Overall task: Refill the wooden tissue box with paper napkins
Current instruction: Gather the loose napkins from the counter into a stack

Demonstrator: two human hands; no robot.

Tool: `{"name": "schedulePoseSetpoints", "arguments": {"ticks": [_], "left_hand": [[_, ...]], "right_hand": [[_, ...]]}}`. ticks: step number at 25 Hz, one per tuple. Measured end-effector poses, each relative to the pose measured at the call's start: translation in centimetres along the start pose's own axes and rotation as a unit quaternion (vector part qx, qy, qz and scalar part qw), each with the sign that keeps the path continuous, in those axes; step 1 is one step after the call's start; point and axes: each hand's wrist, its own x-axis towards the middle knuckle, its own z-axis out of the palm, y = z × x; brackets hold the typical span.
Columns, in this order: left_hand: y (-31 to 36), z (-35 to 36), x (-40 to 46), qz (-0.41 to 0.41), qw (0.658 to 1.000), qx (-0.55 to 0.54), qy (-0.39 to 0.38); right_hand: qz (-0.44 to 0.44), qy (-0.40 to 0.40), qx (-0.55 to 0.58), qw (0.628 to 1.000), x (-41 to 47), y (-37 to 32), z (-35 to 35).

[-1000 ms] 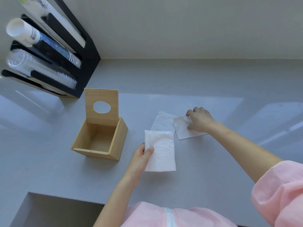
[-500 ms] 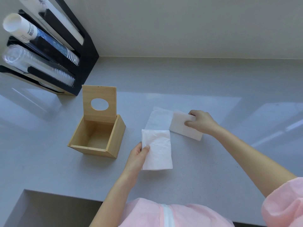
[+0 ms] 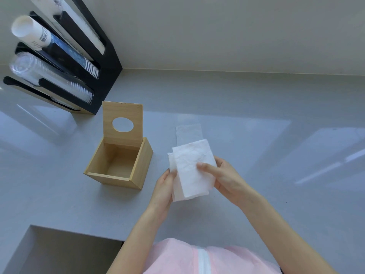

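The wooden tissue box stands open on the grey counter, its lid with an oval hole upright at the back and its inside bare. To its right, above the counter, I hold two white paper napkins stacked one over the other. My left hand grips their left edge. My right hand pinches the top napkin with the thumb on its face. A third napkin lies flat on the counter just behind them.
A black cup dispenser with stacks of paper and clear plastic cups stands at the back left against the wall. The counter has a cut-out corner at the front left. Pink sleeves show at the bottom.
My right hand picked a napkin up from the counter and brought it left onto the napkin in my left hand. Both hands now hold the stack together, nearer to me.
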Motion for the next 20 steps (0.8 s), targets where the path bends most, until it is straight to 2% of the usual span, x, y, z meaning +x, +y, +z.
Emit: {"name": "schedulePoseSetpoints", "arguments": {"ticks": [3, 8, 13, 20], "left_hand": [[-0.5, -0.1, 0.2, 0.002, 1.0, 0.003, -0.002], [-0.7, 0.1, 0.2, -0.015, 1.0, -0.023, -0.008], [-0.4, 0.3, 0.0, 0.001, 1.0, -0.003, -0.008], [-0.7, -0.2, -0.2, 0.017, 1.0, 0.018, 0.015]], "right_hand": [[0.006, 0.08, -0.133, 0.988, -0.1, 1.8, 0.6], [-0.006, 0.138, -0.172, 0.975, 0.0, 2.6, 1.1], [-0.021, 0.151, -0.201, 0.968, 0.2, 2.6, 1.6], [-0.017, 0.121, -0.27, 0.955, 0.8, 2.6, 0.8]]}}
